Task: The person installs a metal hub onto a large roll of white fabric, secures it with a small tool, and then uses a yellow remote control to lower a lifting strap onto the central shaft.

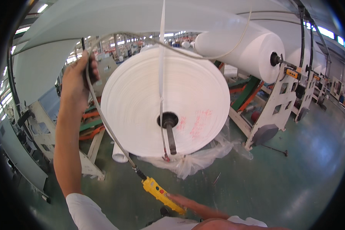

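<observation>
My left hand (80, 74) is raised at the left with its fingers curled around a black thing (91, 71) whose kind I cannot make out. A grey cable (103, 115) passes beside that hand and runs down to a yellow push-button pendant control (156, 190). At the lower middle my right hand (184, 201), slightly blurred, grips the tilted pendant near its lower end, by the buttons. In front of me is a big white roll (134, 96) with a dark shaft (171, 140) sticking out of its core. A white strap (162, 69) hangs before the roll, with a red hook (165, 157) at its lower end.
Crumpled clear plastic film (191, 163) lies under the roll. Another white roll (253, 50) rests on a pale machine frame (272, 99) at the right. A thin rod (276, 149) lies on the green floor (257, 184). A small white tube (120, 154) sits at the roll's lower left.
</observation>
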`<state>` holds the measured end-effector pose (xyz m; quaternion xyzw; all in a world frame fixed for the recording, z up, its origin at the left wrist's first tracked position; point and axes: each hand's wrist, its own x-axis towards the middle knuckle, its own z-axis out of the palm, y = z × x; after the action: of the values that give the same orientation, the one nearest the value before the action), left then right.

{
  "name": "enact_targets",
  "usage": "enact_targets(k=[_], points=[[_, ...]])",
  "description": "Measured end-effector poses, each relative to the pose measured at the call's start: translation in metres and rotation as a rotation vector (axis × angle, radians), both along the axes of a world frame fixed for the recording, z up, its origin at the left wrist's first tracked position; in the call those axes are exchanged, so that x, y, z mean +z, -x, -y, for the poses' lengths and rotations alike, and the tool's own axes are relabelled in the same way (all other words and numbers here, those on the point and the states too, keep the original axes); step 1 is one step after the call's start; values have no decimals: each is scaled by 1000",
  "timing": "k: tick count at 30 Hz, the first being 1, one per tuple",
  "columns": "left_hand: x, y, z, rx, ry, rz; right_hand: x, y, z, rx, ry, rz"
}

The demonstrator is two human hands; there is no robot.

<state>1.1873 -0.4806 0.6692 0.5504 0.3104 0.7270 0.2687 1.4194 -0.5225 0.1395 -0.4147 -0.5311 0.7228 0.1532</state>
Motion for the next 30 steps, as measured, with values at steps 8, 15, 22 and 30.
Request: enact_targets(k=[8, 15, 22, 30], points=[[8, 6, 6, -55, -94, -145, -55, 29, -9, 50, -126, 12], [-3, 28, 7, -83, -63, -162, -22, 31, 2, -6, -36, 16], [-18, 37, -9, -135, 2, -238, -9, 16, -2, -19, -32, 71], [-47, 64, -34, 12, 162, -250, -26, 25, -5, 9, -45, 165]])
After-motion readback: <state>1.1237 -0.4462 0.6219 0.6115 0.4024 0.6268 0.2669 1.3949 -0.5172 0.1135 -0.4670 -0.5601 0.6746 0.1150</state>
